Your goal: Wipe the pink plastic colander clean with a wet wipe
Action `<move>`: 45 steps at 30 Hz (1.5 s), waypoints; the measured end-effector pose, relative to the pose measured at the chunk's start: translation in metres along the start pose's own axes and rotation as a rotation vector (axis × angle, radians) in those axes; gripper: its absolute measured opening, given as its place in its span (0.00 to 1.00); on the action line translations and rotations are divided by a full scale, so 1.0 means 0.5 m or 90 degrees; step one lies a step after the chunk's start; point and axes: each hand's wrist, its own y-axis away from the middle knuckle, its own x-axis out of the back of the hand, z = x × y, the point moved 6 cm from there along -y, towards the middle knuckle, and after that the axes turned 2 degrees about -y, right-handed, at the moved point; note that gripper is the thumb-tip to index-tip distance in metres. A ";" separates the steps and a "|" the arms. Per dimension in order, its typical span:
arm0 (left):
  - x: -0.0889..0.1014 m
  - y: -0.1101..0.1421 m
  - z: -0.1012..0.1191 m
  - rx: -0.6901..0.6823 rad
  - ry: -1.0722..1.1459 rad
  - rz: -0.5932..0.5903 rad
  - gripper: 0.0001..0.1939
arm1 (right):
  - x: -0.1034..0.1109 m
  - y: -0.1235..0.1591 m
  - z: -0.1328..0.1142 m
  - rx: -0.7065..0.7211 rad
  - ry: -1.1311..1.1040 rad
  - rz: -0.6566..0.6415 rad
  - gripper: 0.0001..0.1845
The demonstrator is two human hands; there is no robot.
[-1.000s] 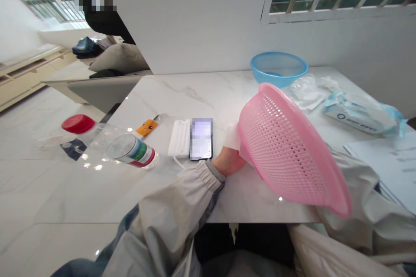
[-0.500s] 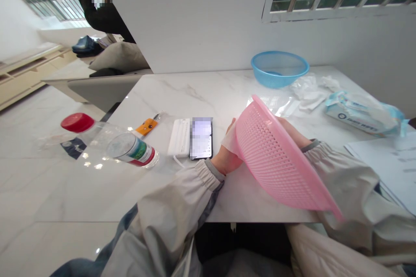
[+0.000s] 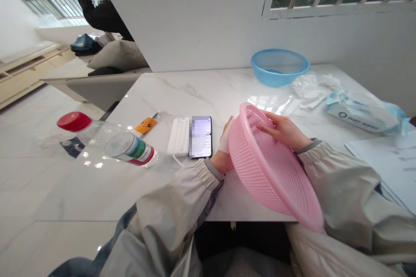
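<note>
A pink plastic colander [image 3: 260, 169] is held tilted on its side above the near edge of the table, its hollow facing right. My right hand [image 3: 284, 129] grips the far rim, fingers reaching inside and thumb side over the edge. Against the colander's outer left wall lies my left hand [image 3: 223, 160], closed on a white wipe [image 3: 225, 142] that is pressed to the plastic. Most of the left fingers are hidden behind the wall. Just left of that hand lie a phone [image 3: 200, 137] with a lit screen and a white power bank [image 3: 178, 137] with a cable.
A blue basket [image 3: 279, 78] stands at the back. Crumpled white tissues [image 3: 310, 95], a wipes packet [image 3: 364, 114] and paper sheets [image 3: 386, 160] lie right. Left are a clear red-capped bottle [image 3: 74, 122], another clear bottle [image 3: 131, 149] and an orange key fob [image 3: 146, 125]. A person [image 3: 104, 17] sits beyond.
The colander has turned so its inside now shows, and its lower rim has swung left. My right hand, mostly hidden behind it before, is now visible on the rim.
</note>
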 end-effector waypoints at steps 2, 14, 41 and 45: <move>0.000 0.003 0.007 -0.019 -0.007 0.010 0.16 | 0.001 0.001 0.002 -0.014 0.002 -0.002 0.36; 0.043 -0.009 0.002 -0.088 0.017 0.012 0.16 | 0.022 0.001 -0.005 -0.032 0.054 0.078 0.32; -0.007 0.002 0.002 -0.053 0.010 -0.027 0.30 | 0.090 0.014 0.015 -0.080 0.061 0.376 0.21; -0.014 0.016 -0.004 -0.002 0.004 0.021 0.30 | 0.085 0.015 0.018 -0.083 0.003 0.392 0.21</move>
